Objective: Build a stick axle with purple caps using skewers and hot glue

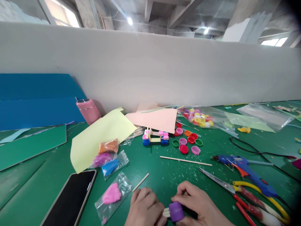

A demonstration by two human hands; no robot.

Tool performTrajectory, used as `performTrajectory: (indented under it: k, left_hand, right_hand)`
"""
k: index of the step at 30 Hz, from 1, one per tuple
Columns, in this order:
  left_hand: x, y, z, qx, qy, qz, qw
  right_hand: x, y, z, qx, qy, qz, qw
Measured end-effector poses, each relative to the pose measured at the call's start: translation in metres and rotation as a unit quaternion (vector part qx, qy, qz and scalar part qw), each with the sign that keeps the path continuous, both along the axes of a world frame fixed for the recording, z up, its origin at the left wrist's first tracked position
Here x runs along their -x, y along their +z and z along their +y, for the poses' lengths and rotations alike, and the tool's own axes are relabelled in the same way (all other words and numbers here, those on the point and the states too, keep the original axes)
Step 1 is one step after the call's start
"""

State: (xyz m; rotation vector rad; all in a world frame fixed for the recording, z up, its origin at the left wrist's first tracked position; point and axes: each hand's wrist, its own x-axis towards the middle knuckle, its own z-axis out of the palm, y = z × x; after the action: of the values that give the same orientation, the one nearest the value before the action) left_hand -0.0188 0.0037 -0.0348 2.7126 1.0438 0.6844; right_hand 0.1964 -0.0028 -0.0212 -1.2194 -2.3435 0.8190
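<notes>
My left hand (145,207) is closed at the bottom centre, around the near end of a few short pale wooden sticks (166,212). On the sticks' other end sits a rounded purple piece (176,211), which my right hand (196,202) grips between thumb and fingers. I cannot tell whether it is clay or a plastic cap. Just beyond my left hand lies a short loose stick (141,182), and a clear bag with pink clay (112,193) is to its left. A small model car (155,138) of wood, with blue and pink parts, stands farther back.
A phone (69,199) lies at left. To the right are scissors (218,180), pliers (261,201) and a blue glue gun (246,172) with its cord. Coloured caps (183,149), a long stick (185,160), clay bags (110,167) and a pink bottle (88,110) stand or lie farther back.
</notes>
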Motion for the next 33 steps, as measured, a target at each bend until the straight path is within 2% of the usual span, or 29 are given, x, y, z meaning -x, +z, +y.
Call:
performTrajectory:
  k: [33]
  left_hand:
    - [0.0011, -0.0025, 0.0000, 0.026, -0.001, 0.007, 1.000]
  right_hand:
    - [0.0015, 0.0002, -0.0010, 0.004, -0.006, 0.001, 1.000]
